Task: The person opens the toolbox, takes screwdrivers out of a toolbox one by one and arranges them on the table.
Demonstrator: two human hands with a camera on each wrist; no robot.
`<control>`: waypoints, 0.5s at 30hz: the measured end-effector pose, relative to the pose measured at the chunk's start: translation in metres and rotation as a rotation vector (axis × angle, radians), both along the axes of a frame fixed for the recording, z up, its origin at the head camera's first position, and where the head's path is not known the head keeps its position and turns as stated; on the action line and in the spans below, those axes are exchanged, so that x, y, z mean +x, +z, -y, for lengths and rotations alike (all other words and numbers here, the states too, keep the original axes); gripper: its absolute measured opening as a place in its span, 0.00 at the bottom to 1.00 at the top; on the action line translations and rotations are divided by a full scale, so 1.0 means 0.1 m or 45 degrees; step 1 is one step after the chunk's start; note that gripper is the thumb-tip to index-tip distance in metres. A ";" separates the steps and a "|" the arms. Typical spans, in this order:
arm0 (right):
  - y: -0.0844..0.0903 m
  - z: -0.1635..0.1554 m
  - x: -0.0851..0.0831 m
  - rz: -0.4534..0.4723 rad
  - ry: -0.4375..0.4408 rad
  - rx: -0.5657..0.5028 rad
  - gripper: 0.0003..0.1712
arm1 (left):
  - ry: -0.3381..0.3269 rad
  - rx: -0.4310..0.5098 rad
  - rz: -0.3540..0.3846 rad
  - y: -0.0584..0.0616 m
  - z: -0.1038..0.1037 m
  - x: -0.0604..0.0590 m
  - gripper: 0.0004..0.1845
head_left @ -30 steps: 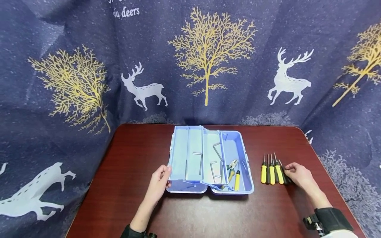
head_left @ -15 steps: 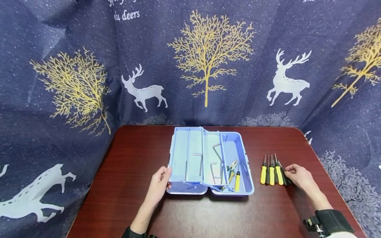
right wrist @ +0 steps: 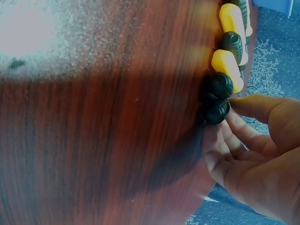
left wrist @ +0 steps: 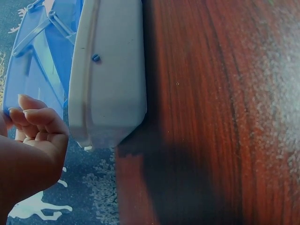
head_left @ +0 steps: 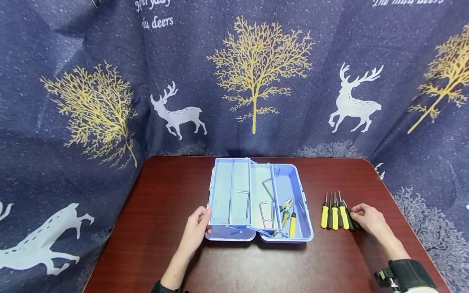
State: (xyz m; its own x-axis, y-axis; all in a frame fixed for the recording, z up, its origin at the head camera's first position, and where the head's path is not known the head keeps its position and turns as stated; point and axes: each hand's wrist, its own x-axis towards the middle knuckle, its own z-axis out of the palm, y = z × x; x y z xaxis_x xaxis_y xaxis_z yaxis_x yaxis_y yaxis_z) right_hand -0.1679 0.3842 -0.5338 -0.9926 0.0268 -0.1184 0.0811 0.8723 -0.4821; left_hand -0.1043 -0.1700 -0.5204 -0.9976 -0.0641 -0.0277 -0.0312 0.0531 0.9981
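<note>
A light-blue cantilever toolbox (head_left: 287,179) stands unfolded at the table's middle. My left hand (head_left: 198,224) grips the near left corner of its raised upper tray (head_left: 222,191), thumb on top and fingers curled below. On the right, several screwdrivers (head_left: 335,219) with yellow or black handles lie side by side, tips pointing away. My right hand (head_left: 370,219) pinches the black-handled screwdriver (right wrist: 218,112) at the right end between thumb and fingers. In the right wrist view this handle touches the neighbouring black one. My fingers hide part of it in the head view.
Several hex keys (head_left: 247,203) lie in the toolbox trays. Pliers (head_left: 285,215) and a yellow-handled tool (head_left: 292,226) lie in its right-hand bin. The dark red table (head_left: 168,191) reaches back to a blue curtain (head_left: 293,134) printed with deer and trees.
The head view has tilted up slightly, so the whole scene sits a little lower. Both hands keep their places on the tray and the screwdriver.
</note>
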 end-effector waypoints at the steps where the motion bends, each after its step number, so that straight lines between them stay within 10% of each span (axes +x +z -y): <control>1: 0.01 -0.01 0.00 -0.005 0.004 0.003 0.14 | -0.002 -0.001 -0.002 0.00 0.00 0.00 0.17; 15: 0.56 0.54 -0.05 -0.157 0.110 0.000 0.10 | -0.010 -0.034 -0.004 0.03 0.02 -0.02 0.15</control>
State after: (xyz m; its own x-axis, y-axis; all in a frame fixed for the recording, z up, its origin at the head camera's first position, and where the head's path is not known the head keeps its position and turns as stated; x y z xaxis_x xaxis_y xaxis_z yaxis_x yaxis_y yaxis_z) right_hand -0.1734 0.3301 -0.4780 -0.9982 -0.0595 0.0046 -0.0543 0.8734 -0.4840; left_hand -0.1060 -0.1717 -0.5173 -0.9981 -0.0570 -0.0229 -0.0274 0.0803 0.9964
